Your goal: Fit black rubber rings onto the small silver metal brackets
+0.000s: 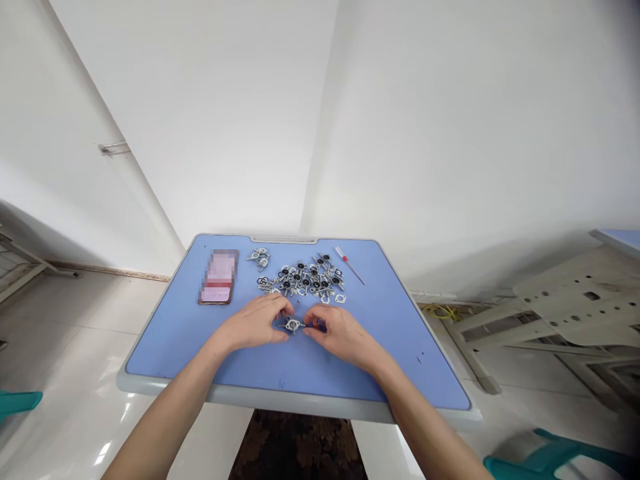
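A small silvery metal fitting (pixel 293 325) with a flat plate lies on the blue tabletop between my hands. My left hand (pixel 255 323) curves around its left side, thumb and fingers apart, with nothing visibly gripped. On the other side, my right hand (pixel 343 330) has its fingers closed, and the fingertips are close to the fitting's right end. A small dark bit shows at those fingers, too small to name. Behind my hands is a pile of similar metal fittings (pixel 314 273), many with black round parts. A loose flat metal plate (pixel 341 299) lies at the pile's front right edge.
A phone (pixel 219 277) lies on the left of the blue table (pixel 170 347). A smaller group of metal parts (pixel 260 257) is at the back. A screwdriver (pixel 350 265) with a red-and-clear handle lies right of the pile. Teal stools (pixel 555 457) stand on the floor.
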Demonstrator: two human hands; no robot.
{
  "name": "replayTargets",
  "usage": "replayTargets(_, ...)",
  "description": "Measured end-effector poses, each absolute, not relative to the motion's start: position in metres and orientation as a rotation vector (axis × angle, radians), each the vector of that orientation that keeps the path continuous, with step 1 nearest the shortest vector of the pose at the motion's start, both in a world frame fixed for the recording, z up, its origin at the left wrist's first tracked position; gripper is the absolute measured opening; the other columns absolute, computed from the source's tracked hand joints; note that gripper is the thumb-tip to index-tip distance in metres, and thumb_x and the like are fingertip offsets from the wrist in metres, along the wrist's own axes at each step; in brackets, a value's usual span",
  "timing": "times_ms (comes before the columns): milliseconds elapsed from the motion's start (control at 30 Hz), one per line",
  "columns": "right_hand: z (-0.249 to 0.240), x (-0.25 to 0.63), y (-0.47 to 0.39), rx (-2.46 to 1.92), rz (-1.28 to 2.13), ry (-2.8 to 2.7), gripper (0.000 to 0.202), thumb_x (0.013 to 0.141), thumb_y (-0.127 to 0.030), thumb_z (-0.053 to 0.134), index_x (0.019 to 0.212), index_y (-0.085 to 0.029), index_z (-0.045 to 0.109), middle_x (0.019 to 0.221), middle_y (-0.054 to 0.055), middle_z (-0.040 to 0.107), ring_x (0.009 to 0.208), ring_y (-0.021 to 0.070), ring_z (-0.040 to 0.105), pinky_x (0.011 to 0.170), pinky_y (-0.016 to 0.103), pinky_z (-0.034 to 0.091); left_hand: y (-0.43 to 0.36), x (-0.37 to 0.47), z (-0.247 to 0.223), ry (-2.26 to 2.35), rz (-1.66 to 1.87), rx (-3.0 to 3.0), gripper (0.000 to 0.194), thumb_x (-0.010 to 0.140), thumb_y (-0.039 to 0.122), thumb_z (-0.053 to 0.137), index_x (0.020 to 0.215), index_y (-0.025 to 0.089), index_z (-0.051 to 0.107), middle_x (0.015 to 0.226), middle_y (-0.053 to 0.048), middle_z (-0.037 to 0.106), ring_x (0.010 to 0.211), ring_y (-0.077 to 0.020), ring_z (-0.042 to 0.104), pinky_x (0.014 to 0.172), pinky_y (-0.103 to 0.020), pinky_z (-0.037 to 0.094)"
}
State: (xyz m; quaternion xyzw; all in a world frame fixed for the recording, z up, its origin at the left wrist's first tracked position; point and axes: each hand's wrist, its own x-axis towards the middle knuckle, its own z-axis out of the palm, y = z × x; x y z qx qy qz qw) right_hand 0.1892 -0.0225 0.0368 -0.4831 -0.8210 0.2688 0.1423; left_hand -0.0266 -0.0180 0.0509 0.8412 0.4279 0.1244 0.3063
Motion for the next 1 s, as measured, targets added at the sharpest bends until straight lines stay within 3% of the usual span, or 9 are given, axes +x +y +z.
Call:
replayTargets(300,0.035,0.183,-0.03,-1.428,0.673,-2.447,0.008,0.081,-0.016,0.055,0.081,-0.017,0.063,0.078,0.002,0.065,0.066,0.0138,0.055,0.061,0.024,0.036,-0.026,-0.016,0.048,1.138,0.307,2.353,0.016,0.08,0.018,0.057,0.095,0.02,0.051,0.098,-0.001,0.057,0.094,-0.0193,0.054,0.087,-0.035,0.037)
replayTargets(767,0.033,0.183,-0.031,-1.39,0.614,-2.437,0.012,0.083,-0.024,0.06,0.092,-0.019,0.063,0.088,0.004,0.067,0.067,0.0154,0.058,0.059,0.026,0.038,-0.032,-0.018,0.052,1.178,0.311,2.339,0.012,0.085,0.013,0.049,0.094,0.02,0.054,0.095,-0.002,0.058,0.09,-0.0184,0.055,0.079,-0.031,0.042)
replayTargets(1000,0.032,0.181,-0.031,-1.422,0.67,-2.431,0.011,0.086,-0.023,0.055,0.089,-0.019,0.064,0.086,0.004,0.068,0.071,0.0164,0.06,0.062,0.026,0.041,-0.031,-0.016,0.052,1.245,0.268,2.348,0.011,0.087,0.015,0.047,0.093,0.019,0.055,0.094,-0.003,0.058,0.088,-0.0188,0.055,0.077,-0.031,0.042)
